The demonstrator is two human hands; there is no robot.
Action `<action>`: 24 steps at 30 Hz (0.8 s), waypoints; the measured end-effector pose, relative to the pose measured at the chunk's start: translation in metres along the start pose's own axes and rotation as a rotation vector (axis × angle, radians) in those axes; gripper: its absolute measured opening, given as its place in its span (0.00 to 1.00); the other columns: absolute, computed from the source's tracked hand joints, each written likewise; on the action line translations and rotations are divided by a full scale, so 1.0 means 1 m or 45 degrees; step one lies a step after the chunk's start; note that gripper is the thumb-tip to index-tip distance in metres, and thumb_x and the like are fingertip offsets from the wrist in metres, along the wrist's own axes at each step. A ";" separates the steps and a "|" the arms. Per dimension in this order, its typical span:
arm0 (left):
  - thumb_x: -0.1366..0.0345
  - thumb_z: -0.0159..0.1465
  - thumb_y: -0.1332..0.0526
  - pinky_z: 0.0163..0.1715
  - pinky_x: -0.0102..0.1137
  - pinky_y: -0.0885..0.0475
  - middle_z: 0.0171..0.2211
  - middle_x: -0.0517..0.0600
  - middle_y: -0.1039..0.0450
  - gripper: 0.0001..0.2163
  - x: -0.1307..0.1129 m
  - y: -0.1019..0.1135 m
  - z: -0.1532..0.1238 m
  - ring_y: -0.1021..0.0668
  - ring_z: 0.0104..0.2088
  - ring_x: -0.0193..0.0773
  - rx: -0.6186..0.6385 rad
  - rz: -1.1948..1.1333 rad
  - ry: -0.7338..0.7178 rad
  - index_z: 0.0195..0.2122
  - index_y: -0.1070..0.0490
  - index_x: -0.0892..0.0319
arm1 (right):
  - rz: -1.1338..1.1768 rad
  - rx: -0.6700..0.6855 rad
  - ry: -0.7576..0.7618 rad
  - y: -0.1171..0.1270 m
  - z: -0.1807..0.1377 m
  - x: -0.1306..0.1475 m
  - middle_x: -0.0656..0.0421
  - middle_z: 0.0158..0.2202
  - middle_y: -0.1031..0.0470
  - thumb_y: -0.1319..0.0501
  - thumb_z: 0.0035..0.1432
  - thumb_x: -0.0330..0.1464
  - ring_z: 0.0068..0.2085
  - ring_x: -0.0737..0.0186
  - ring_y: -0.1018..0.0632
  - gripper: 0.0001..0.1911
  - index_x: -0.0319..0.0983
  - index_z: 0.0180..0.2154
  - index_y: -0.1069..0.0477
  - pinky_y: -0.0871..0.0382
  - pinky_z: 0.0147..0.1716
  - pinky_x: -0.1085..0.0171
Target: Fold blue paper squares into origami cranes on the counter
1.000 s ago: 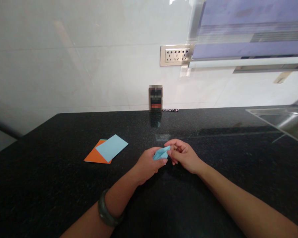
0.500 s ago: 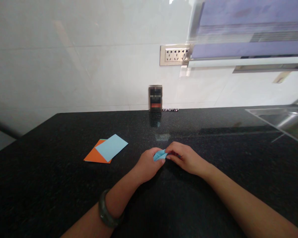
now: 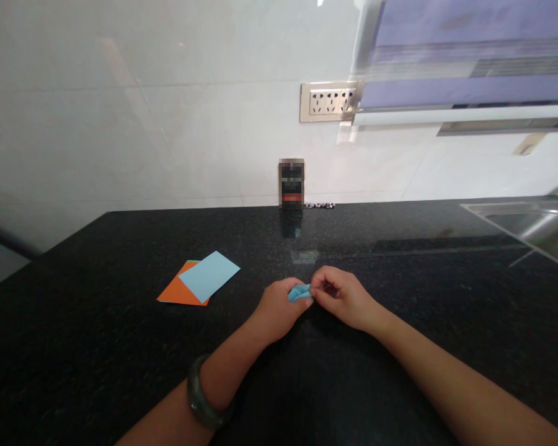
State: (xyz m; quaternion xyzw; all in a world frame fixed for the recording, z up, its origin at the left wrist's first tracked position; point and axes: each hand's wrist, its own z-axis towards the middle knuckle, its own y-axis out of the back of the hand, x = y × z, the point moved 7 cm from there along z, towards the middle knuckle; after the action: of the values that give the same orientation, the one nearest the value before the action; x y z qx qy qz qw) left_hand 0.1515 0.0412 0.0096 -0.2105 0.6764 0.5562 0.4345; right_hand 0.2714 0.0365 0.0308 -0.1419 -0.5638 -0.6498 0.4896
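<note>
A small folded piece of light blue paper [image 3: 298,292] is held between my two hands, just over the dark countertop. My left hand [image 3: 281,310] grips its left side, with the thumb along the near edge and the fingers behind. At its right end, my right hand [image 3: 341,294] pinches the tip between thumb and forefinger. Part of the paper is covered by my fingers. To the left lie a flat light blue sheet [image 3: 214,275] and, partly under it, orange paper [image 3: 179,291].
The black speckled countertop [image 3: 121,359] runs back to a pale tiled wall. Against the wall stands a blurred-out phone-like dark object [image 3: 292,184] with a beaded string [image 3: 320,205] beside it. A metal sink [image 3: 544,229] is set in at the right. Wall sockets [image 3: 331,103] are above.
My right thumb and forefinger have closed together on the paper's right tip. The folded paper looks slightly narrower between my hands. The loose sheets have not moved.
</note>
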 end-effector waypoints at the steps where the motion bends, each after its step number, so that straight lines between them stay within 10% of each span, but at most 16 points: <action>1: 0.62 0.54 0.42 0.31 0.29 0.36 0.29 0.48 0.27 0.08 0.000 0.000 0.000 0.27 0.31 0.37 -0.011 0.017 -0.002 0.32 0.29 0.59 | 0.050 -0.018 -0.036 -0.002 0.000 -0.002 0.62 0.25 0.34 0.43 0.52 0.29 0.24 0.69 0.33 0.03 0.39 0.32 0.35 0.39 0.23 0.69; 11: 0.68 0.57 0.47 0.37 0.32 0.36 0.34 0.52 0.27 0.08 -0.018 -0.004 -0.002 0.27 0.37 0.40 -0.049 0.366 -0.228 0.35 0.31 0.60 | -0.135 -0.090 -0.057 -0.010 0.002 0.001 0.62 0.22 0.31 0.43 0.50 0.28 0.24 0.69 0.32 0.04 0.38 0.24 0.32 0.41 0.24 0.69; 24: 0.64 0.53 0.41 0.33 0.31 0.35 0.31 0.49 0.27 0.10 0.003 0.005 0.001 0.27 0.32 0.38 -0.105 0.014 0.046 0.35 0.29 0.59 | 0.254 -0.263 -0.256 -0.001 -0.001 -0.020 0.59 0.26 0.28 0.43 0.49 0.28 0.25 0.67 0.28 0.11 0.39 0.37 0.31 0.33 0.25 0.65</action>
State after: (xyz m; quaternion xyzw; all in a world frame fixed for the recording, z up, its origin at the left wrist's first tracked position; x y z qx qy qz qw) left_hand 0.1464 0.0443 0.0095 -0.2345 0.6617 0.5822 0.4102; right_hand 0.2807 0.0452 0.0155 -0.3111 -0.5233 -0.6349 0.4757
